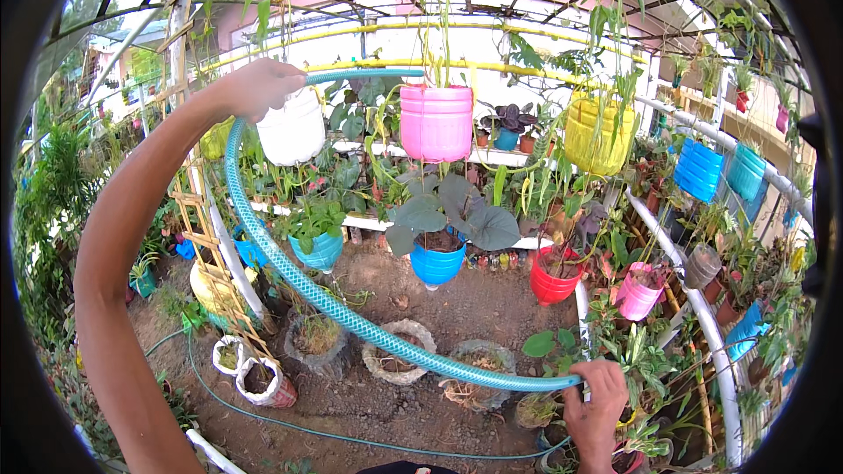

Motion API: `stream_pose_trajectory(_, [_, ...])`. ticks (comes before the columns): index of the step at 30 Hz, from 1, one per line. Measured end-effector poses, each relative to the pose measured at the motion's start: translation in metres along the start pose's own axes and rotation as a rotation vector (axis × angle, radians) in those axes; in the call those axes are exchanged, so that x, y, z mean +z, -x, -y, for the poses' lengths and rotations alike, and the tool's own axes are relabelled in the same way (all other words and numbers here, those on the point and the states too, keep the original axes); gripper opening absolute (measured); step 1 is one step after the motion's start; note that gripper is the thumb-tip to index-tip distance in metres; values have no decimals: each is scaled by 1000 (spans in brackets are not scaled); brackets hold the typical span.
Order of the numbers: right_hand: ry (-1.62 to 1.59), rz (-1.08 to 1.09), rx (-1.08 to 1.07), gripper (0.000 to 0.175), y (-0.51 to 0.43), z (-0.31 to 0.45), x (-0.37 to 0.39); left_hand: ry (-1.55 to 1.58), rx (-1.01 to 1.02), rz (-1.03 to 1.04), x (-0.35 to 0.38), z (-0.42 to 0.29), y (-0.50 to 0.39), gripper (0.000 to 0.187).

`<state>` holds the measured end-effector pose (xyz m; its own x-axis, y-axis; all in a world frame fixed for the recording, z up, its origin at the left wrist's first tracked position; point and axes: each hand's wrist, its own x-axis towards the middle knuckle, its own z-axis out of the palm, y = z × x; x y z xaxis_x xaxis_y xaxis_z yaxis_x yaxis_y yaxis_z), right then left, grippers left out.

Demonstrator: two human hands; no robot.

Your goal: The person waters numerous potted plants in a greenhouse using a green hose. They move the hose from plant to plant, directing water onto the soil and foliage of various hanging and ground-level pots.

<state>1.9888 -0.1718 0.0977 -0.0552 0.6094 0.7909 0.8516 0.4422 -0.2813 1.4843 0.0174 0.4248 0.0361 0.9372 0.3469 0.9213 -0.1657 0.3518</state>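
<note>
A teal braided garden hose (342,316) hangs in a wide curve between both hands. My left hand (263,87), raised at the upper left, is closed around it, and the hose's end points right, beside a pink hanging pot (436,124). Behind that hand hangs a white pot (293,128). My right hand (596,395), low on the right, grips the hose where the curve's lower part meets the fingers. Below the pink pot hangs a blue pot (438,263) with broad dark leaves. No water is seen leaving the hose end.
A yellow pot (599,135) and a red pot (555,276) hang at the right. White-rimmed planters (398,352) stand on the soil. The hose's thinner-looking stretch (342,438) crosses the ground. A bamboo ladder-like frame (201,237) rises at left; a white pole (708,322) curves at right.
</note>
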Motion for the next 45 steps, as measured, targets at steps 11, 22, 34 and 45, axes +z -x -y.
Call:
stream_pose_trajectory(11, [358,-479,-29,30,-139,-90,-14,-75,50,21,11,-1,-19,45])
stream_pose_trajectory(22, [439,-287,646,40,31,-320,54,-276,308,-142,-5,54,-48,43])
stream_pose_trajectory(34, [-175,-576,444,61,-147,-261,-22,-206,329,-129,15,66,-31,41])
stream_pose_trajectory(45, [-9,-499,190,60,-251,-216,-33,67,11,57,24,91,-19,47])
